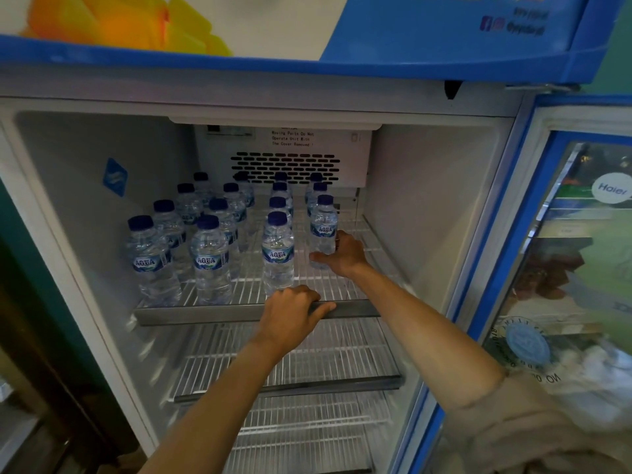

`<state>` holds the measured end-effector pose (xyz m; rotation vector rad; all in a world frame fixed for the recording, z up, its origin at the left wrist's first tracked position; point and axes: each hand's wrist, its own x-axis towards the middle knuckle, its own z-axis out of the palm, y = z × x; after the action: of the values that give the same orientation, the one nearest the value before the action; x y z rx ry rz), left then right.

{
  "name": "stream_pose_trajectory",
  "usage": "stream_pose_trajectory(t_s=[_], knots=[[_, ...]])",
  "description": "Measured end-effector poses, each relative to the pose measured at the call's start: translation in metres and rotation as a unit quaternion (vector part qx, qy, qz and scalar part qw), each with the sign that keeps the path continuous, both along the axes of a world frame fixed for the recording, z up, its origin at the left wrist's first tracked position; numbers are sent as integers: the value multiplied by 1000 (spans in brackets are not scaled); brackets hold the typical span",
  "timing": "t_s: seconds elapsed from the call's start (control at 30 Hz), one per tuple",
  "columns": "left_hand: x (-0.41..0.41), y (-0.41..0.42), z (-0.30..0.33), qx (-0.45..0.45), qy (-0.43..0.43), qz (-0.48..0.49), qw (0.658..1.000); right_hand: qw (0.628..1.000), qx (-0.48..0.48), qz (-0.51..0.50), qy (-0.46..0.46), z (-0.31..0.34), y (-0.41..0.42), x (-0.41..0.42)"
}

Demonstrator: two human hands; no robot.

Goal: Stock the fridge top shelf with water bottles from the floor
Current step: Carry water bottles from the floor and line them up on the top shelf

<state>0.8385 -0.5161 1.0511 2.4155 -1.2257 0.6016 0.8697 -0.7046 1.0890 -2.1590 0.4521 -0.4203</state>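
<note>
Right grip (342,253) pinches a bottle (323,230) (others crowd leftward); left grip (290,313) curls over shelf rail (205,313).

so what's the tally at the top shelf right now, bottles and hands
water bottles: 15 (14 standing free, 1 gripped by the right hand)
hands: 2 (the left hand grips the top shelf by its front rail)
total: 17

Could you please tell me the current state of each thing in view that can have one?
Fridge door: open.
Top shelf: partly stocked, right side bare.
Lower shelf: bare where visible.
Rightmost bottle: upright, capped, gripped by right hand.
Other bottles: upright, capped.
Left hand: grips shelf's front edge.
</note>
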Motion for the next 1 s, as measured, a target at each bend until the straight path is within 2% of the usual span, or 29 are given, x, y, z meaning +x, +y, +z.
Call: stream_pose_trajectory(t_s=[0.33,0.57,0.73,0.87,1.0], knots=[[-3,1,2,19,0,11,1000,999,-30,-6,35,8,6,-1],[2,2,1,15,9,-2,1000,999,26,-19,39,16,9,-15],[-1,1,4,32,34,-19,999,997,49,-43,31,28,6,-43],[-5,12,10,51,81,-86,992,997,25,-66,24,35,6,-80],[-27,37,5,20,36,-99,994,998,37,-47,-10,35,13,-120]])
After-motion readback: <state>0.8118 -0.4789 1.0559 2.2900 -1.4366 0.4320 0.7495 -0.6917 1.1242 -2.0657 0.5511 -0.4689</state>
